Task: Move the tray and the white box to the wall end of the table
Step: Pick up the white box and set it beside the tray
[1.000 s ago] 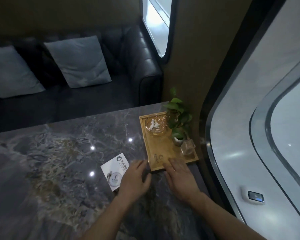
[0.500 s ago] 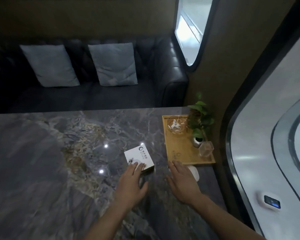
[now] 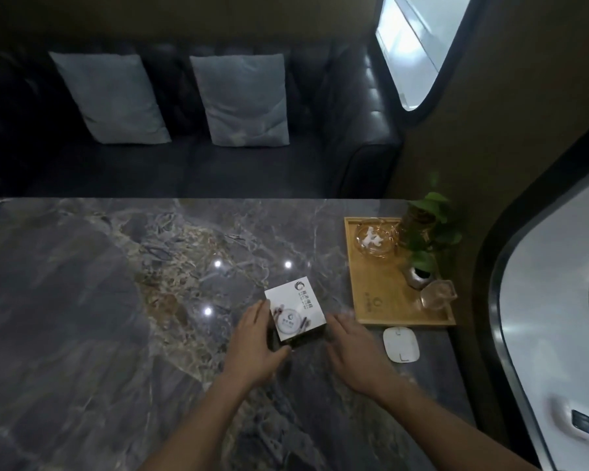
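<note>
On the dark veined marble tabletop (image 3: pixel 82 300), the left hand (image 3: pixel 255 345) is now pressing against the left side of the square white cardboard box with printed lettering (image 3: pixel 295 311), its fingers spread along that edge, where a second ago it was resting nearer the tray with the box lying off to its left. The box is sitting just left of the tray, not touching it, turned slightly so its corners point toward the sofa and toward the person; being nearly square, it has no clear long axis. The right hand (image 3: pixel 354 355) is coming in flat and open on the box's right side, blurred, and whether it is touching the box cannot be told; a second ago it was lying on the tray's near edge, so it seems the tray has been let go and attention has shifted to the box. The shallow rectangular bamboo tray (image 3: pixel 381 311) is lying against the wall end already, its long axis running away from the person toward the sofa, carrying a glass dish (image 3: pixel 374 239), a small potted green plant (image 3: pixel 422 239) and a clear glass cup (image 3: pixel 437 295). A flat white rounded pad (image 3: pixel 401 344) is lying just in front of the tray. By my judgement the tray's part is done and the box remains to be slid rightward.
</note>
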Demonstrator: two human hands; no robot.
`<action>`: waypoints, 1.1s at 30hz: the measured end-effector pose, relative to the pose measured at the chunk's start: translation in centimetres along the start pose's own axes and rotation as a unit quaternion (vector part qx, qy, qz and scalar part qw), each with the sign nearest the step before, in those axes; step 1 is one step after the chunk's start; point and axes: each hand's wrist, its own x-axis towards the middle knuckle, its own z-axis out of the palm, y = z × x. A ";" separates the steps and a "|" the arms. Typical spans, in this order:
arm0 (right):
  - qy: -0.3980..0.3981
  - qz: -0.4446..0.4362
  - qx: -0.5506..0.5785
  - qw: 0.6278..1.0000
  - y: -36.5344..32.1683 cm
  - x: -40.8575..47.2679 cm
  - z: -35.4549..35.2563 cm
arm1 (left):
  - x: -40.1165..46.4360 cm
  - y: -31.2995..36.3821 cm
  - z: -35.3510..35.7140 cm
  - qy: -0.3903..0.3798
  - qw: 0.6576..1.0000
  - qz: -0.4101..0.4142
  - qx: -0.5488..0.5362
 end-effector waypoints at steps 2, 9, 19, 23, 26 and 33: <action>-0.002 0.000 0.004 1.000 0.1 0.5 0.3 | 0.8 -0.4 0.1 -0.019 1.000 -0.005 -0.011; -0.022 0.000 -0.008 1.000 0.3 2.0 1.1 | 3.5 -0.9 0.2 -0.058 0.998 -0.017 -0.025; -0.029 0.004 0.035 0.999 0.6 1.7 2.3 | 4.0 -0.5 0.2 -0.021 0.993 0.029 -0.114; -0.010 0.015 0.070 0.997 0.3 0.6 2.4 | 2.7 0.2 0.6 0.003 0.988 0.047 -0.144; 0.006 0.026 0.090 0.996 0.6 -0.6 2.3 | 1.7 0.5 1.1 0.006 0.987 0.058 -0.148; 0.035 0.045 0.111 0.992 1.6 -5.0 1.5 | -1.5 2.1 2.5 -0.009 0.988 0.056 -0.143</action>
